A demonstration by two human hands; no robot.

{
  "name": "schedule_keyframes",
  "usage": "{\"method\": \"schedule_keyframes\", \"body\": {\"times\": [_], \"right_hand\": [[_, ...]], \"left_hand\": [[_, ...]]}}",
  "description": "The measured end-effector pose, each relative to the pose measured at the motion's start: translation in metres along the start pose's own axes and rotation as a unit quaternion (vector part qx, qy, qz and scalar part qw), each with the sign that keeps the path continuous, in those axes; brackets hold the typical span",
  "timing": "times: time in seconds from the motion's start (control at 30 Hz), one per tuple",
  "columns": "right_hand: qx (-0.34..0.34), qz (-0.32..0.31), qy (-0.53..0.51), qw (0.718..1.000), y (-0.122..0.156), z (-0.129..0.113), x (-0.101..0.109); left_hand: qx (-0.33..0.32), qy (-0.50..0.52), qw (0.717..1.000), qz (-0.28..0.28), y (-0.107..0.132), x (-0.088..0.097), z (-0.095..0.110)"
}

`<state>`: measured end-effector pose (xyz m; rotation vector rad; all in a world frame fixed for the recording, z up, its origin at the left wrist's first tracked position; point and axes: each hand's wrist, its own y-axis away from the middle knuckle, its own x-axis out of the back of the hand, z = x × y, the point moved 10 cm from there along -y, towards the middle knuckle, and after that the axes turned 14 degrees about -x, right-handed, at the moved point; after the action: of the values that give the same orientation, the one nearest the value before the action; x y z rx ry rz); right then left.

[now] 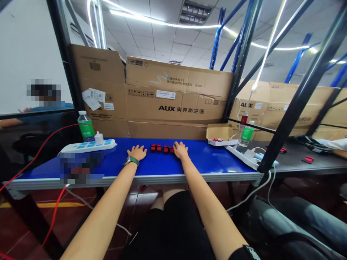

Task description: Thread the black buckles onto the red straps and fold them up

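Note:
My left hand (pixel 138 151) lies flat on the blue table (pixel 211 159), fingers spread, holding nothing; a watch sits on its wrist. Just to its right is a short row of small red and black parts (pixel 162 148). My right hand (pixel 180 150) rests at the right end of that row, touching the last part, its fingers curled down; I cannot make out whether it holds anything.
A white power strip (pixel 88 146) with a charger and a green-labelled bottle (pixel 86 126) stand at the left. An open small cardboard box (pixel 219 135) with red parts, a second bottle (pixel 247 133) and another power strip (pixel 244 155) are at right. Big cardboard cartons (pixel 176 97) wall the back. Another person sits far left.

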<state>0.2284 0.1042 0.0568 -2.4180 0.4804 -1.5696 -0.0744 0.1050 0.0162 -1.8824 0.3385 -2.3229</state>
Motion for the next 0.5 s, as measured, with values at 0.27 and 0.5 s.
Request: {"method": "schedule_keyframes", "body": {"times": [0.27, 0.5], "right_hand": [[0.191, -0.055, -0.027, 0.98, 0.023, -0.045, -0.007], [0.05, -0.001, -0.006, 0.999, 0.013, -0.024, 0.005]], "left_hand": [[-0.017, 0.004, 0.999, 0.045, 0.004, 0.008, 0.005], [-0.12, 0.085, 0.979, 0.14, 0.011, 0.035, 0.036]]}}
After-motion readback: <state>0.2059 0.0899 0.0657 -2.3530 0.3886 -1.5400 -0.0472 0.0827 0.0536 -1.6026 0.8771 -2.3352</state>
